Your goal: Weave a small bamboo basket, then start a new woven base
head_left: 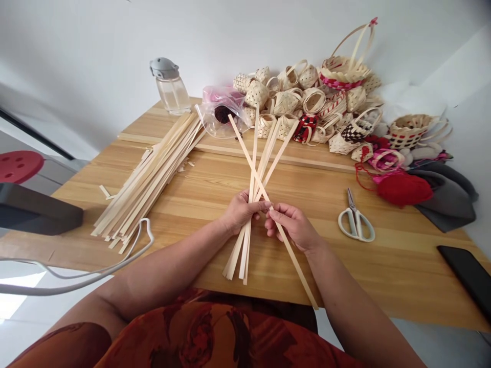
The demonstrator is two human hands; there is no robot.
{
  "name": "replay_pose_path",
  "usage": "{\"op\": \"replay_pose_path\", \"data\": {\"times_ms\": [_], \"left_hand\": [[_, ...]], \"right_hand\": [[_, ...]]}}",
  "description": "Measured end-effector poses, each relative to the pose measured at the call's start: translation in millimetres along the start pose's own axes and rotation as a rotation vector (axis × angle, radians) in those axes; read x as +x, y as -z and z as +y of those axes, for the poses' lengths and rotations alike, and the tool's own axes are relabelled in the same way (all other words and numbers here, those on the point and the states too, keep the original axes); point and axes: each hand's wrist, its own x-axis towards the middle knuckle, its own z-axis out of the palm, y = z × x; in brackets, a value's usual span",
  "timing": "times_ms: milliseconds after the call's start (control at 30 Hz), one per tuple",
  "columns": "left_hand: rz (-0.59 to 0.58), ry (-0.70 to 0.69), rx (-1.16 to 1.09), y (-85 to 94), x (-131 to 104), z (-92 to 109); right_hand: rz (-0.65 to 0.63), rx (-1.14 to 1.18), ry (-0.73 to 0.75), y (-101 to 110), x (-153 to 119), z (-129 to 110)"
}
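Several pale, flat wooden weaving strips (264,158) are gathered in my left hand (245,208), whose fingers close round them near the middle. Their far ends fan out, and their near ends point toward my lap. Between thumb and fingers, my right hand (289,223) pinches one single strip (293,250), which slants across the others from upper left to lower right. Both hands meet just above the table's front part, the thumbs almost touching. Parts of the left fingers are hidden behind the strips.
A thick pile of strips (153,179) lies on the wooden table (207,179) at left. White-handled scissors (356,225) rest at right, near red yarn (404,188) and a phone (466,278). Small woven baskets (286,102), a plastic bag (218,122) and a bottle (172,92) stand behind.
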Motion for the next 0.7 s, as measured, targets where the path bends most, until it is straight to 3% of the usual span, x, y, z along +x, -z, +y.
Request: {"op": "replay_pose_path", "data": {"times_ms": [367, 500, 700], "left_hand": [[-0.03, 0.006, -0.038, 1.1, -0.3, -2.0], [-0.039, -0.002, -0.062, -1.0, -0.2, -2.1], [0.112, -0.013, -0.083, -0.4, 1.7, 0.1]], "right_hand": [[0.005, 0.119, -0.075, 4.0, 0.1, -4.1], [-0.002, 0.11, -0.032, 6.4, 1.1, -3.3], [0.045, 0.131, 0.011, 10.0, -0.1, -4.6]]}}
